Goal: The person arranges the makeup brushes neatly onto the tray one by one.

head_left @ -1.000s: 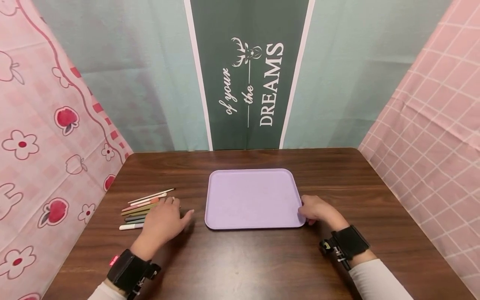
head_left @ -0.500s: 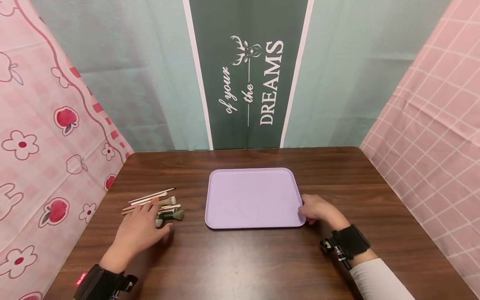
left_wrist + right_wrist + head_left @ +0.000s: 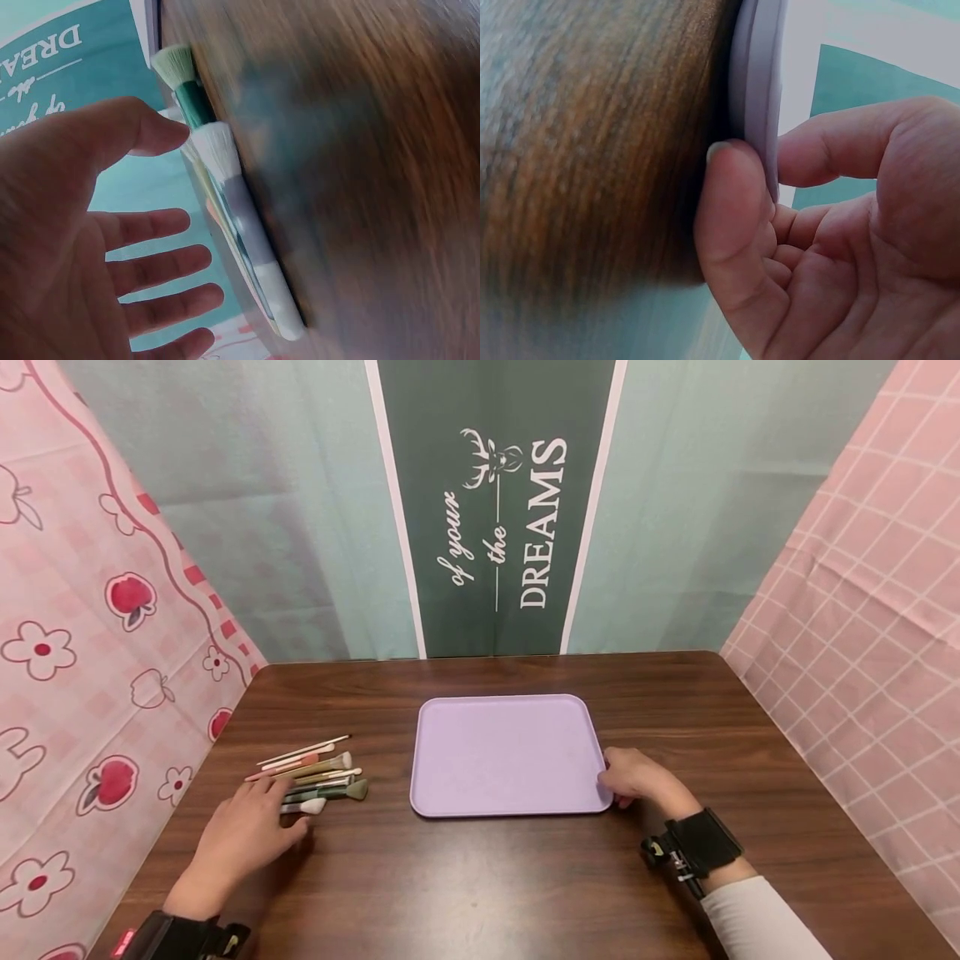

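Several makeup brushes (image 3: 322, 766) lie side by side on the left of the table, bristle ends to the right. Over their handle ends hovers my left hand (image 3: 243, 827), its fingers spread; the left wrist view shows them straight, gripping nothing. Nearest to that hand are a white-bristled brush (image 3: 240, 214) and a green-handled brush (image 3: 193, 103). A flat lilac tray (image 3: 506, 756) lies mid-table with bare inside. My right hand (image 3: 637, 777) pinches its near right corner. Seen from the right wrist, the thumb and curled fingers hold the tray's rim (image 3: 757, 82).
A brown wood-grain table (image 3: 480, 885) carries everything. Behind it hangs a green curtain with lettering (image 3: 498, 527). Pink patterned cloth (image 3: 112, 693) flanks the left side, and pink checked cloth (image 3: 862, 610) the right.
My left hand has drawn back left and toward me, uncovering the brushes' bristle ends. The right hand stays at the tray's corner, and the tray has hardly shifted.
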### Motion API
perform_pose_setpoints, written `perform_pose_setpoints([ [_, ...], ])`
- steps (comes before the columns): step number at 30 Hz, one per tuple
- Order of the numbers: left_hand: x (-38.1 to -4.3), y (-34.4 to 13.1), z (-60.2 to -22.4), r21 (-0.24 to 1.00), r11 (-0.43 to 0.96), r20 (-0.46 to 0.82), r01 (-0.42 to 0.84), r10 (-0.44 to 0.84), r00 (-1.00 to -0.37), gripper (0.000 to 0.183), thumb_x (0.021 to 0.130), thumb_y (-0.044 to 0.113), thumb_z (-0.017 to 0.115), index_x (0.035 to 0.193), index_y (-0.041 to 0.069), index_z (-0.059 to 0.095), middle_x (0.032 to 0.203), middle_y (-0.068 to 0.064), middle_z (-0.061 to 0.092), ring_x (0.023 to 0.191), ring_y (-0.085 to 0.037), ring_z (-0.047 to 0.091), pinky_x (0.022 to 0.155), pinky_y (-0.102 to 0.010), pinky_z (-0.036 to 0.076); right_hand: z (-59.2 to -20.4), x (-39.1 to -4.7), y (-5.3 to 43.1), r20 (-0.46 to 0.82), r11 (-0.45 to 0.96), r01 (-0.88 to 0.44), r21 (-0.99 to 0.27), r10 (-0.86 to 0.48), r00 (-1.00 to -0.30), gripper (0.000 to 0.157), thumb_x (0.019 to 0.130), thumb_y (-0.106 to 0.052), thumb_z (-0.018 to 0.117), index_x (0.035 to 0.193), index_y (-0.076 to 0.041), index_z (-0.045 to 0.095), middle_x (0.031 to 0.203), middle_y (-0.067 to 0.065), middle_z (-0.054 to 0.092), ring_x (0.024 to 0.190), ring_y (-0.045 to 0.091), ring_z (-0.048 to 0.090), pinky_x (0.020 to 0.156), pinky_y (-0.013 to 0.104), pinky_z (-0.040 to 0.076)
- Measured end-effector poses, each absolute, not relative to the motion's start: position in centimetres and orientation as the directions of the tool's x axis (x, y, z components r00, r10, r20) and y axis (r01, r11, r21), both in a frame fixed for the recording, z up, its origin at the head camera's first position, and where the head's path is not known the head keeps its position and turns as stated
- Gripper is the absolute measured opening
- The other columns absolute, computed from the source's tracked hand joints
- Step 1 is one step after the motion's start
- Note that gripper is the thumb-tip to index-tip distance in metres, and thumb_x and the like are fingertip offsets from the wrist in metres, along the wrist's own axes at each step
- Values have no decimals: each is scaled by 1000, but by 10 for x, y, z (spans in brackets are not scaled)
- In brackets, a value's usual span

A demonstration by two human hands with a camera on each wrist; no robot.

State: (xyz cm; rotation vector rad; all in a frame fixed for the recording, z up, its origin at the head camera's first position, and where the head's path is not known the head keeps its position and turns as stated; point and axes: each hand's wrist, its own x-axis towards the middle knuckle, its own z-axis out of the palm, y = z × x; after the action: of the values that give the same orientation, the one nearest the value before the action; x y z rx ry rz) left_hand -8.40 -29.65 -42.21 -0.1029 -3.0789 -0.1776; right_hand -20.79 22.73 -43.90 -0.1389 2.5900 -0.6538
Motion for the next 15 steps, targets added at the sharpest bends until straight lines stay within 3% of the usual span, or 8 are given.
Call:
perform_pose_setpoints([
  [9, -84, -304, -428, 120, 991, 64, 66, 59, -996, 51, 78, 30, 78, 116, 1, 63, 122, -31, 59, 111, -50, 56, 80, -68, 45, -440, -207, 227, -416, 884, 21, -467, -199, -887, 13, 88, -6, 54, 96, 4, 55, 73, 12, 59, 56, 20, 63, 53, 30, 54],
  [15, -85, -308, -429, 124, 992, 5, 31, 31, -1000, 46, 78, 26, 76, 115, 1, 65, 117, -27, 62, 110, -48, 57, 83, -68, 43, -439, -207, 227, -409, 883, 16, -468, -200, -890, 13, 88, -6, 54, 97, 4, 55, 74, 12, 59, 56, 20, 63, 53, 30, 54],
])
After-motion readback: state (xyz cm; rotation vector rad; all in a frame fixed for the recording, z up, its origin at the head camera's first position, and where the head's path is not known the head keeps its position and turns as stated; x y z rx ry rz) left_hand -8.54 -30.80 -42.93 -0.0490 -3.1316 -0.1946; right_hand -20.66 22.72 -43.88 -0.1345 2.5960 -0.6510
